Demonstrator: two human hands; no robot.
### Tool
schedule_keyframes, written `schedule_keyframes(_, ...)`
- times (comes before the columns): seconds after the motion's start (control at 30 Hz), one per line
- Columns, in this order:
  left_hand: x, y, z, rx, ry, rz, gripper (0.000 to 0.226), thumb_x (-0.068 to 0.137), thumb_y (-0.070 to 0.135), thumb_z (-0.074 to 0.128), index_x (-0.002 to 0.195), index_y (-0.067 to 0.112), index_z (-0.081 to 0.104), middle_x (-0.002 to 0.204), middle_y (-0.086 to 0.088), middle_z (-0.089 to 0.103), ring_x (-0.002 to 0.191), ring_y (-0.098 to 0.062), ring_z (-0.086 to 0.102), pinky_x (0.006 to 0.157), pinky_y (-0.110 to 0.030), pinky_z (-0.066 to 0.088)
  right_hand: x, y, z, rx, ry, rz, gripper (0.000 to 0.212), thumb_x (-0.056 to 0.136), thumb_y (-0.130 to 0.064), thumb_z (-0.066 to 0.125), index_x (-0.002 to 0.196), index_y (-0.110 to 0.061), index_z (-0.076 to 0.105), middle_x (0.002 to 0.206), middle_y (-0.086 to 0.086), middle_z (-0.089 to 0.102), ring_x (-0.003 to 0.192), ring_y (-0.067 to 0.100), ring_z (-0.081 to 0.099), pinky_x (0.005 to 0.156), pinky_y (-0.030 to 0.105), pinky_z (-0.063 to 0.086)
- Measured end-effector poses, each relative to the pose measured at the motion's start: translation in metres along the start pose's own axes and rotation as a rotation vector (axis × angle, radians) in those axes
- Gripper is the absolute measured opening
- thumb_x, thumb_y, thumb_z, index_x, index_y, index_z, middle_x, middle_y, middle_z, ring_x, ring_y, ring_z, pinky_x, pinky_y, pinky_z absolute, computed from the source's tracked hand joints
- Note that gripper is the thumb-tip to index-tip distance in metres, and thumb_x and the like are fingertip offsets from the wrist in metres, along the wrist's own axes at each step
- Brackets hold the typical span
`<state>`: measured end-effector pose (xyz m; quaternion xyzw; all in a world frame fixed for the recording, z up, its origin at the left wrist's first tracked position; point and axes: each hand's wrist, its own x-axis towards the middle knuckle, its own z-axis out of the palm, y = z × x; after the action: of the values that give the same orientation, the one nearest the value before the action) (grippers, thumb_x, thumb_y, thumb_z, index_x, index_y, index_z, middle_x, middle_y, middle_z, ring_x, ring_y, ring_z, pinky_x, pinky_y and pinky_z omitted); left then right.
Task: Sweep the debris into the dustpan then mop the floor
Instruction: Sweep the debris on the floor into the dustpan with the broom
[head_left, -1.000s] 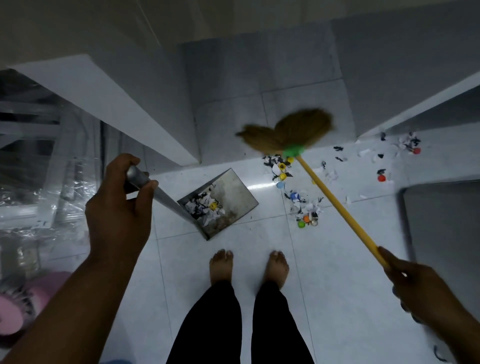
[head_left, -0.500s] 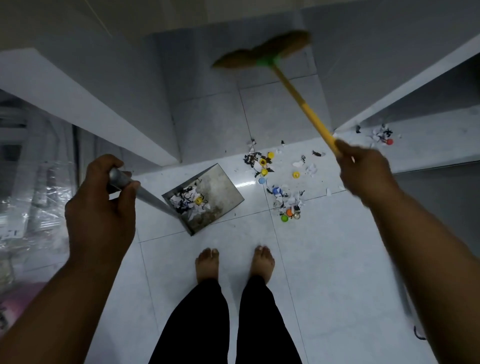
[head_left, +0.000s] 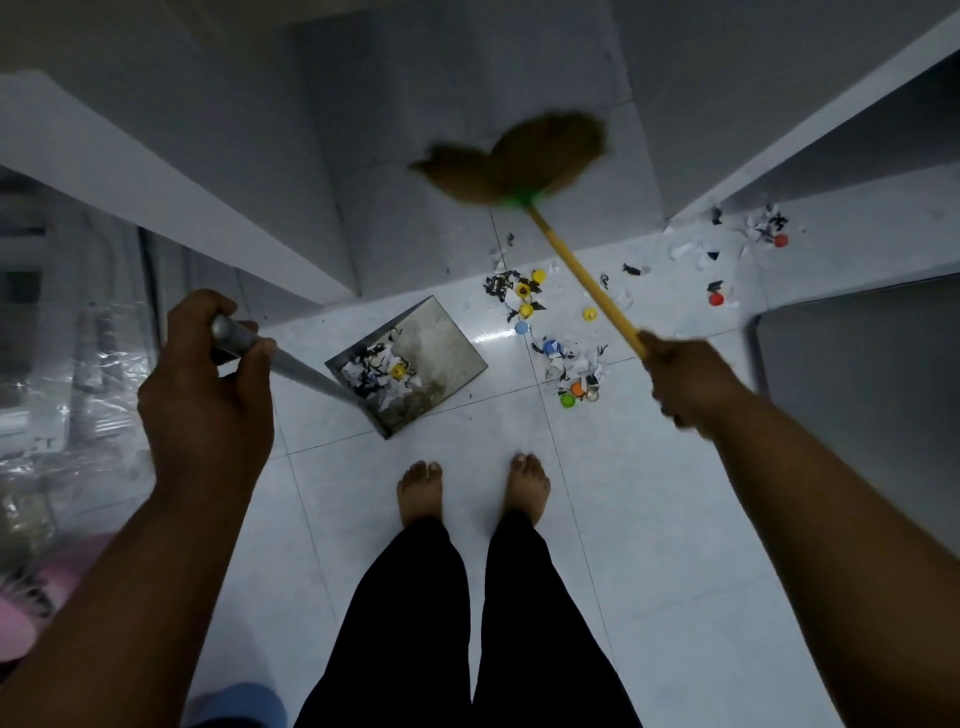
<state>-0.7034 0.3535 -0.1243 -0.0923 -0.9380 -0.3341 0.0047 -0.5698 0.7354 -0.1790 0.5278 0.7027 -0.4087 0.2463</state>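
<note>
Your left hand (head_left: 208, 384) grips part-filled dustpan (head_left: 441, 338); right hand (head_left: 685, 379) clutches broom (head_left: 571, 261); debris (head_left: 563, 358) lies unswept beside right hand; mopping not begun.

The left hand (head_left: 205, 384), centre left, curls round the dustpan handle (head_left: 306, 371) (thumb over it). The right hand (head_left: 685, 382), centre right, blurred, grips the broom stick (head_left: 587, 280).

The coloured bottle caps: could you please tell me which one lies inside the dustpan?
The yellow cap among the paper scraps in the dustpan; every other cap lies on the floor outside it.
</note>
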Motion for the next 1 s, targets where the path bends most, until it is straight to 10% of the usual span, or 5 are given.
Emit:
schedule_keyframes(0.13,-0.006,0.002,-0.007,0.021,-0.060,0.015,0.048,0.093,0.021,0.061,0.108,0.056,0.032,0.108,-0.004,0.065,0.088,-0.016,0.062,0.078,-0.033,0.052,-0.071,0.094,-0.009,-0.093,0.000,0.005,0.030,0.100,-0.030,0.049,0.124,-0.041,0.063,0.061,-0.001,0.051,0.042,0.016,0.041,0.033,0.017,0.030)
schedule_keyframes(0.37,-0.018,0.002,-0.017,0.040,-0.114,-0.034,0.046,0.093,0.018,0.062,0.101,0.055,0.035,0.103,0.009,0.062,0.076,0.013,0.055,0.077,-0.031,0.045,-0.172,0.165,-0.013,-0.111,-0.015,0.080,0.035,0.101,-0.025,0.049,0.133,-0.036,0.059,0.054,-0.007,0.048,0.036,0.004,0.034,0.032,0.012,0.027)
schedule_keyframes(0.53,-0.033,-0.003,-0.027,0.025,-0.153,-0.030,0.031,0.093,0.014,0.061,0.104,0.038,0.044,0.107,-0.003,0.066,0.088,-0.018,0.062,0.077,-0.028,0.046,-0.247,0.164,-0.021,0.037,-0.012,0.083,0.034,0.101,-0.026,0.050,0.131,-0.038,0.060,0.053,-0.009,0.047,0.040,0.007,0.034,0.035,0.014,0.029)
schedule_keyframes(0.77,-0.033,-0.002,-0.035,-0.003,-0.188,-0.025,0.047,0.093,0.011,0.059,0.098,0.052,0.037,0.106,-0.003,0.062,0.095,-0.012,0.058,0.075,-0.001,0.037,-0.319,0.159,-0.034,0.571,-0.013,0.228,0.030,0.091,-0.033,0.066,0.111,-0.054,0.058,0.055,0.003,0.039,0.045,0.014,0.027,0.041,0.020,0.026)
schedule_keyframes(1.0,-0.018,0.004,-0.027,-0.011,-0.168,0.007,0.049,0.092,0.010,0.060,0.097,0.055,0.039,0.102,0.008,0.058,0.081,-0.002,0.055,0.075,0.005,0.037,-0.283,0.189,-0.035,0.498,0.111,0.185,0.017,0.095,-0.020,0.060,0.090,-0.005,0.068,0.061,0.010,0.056,0.048,0.019,0.044,0.042,0.028,0.036)
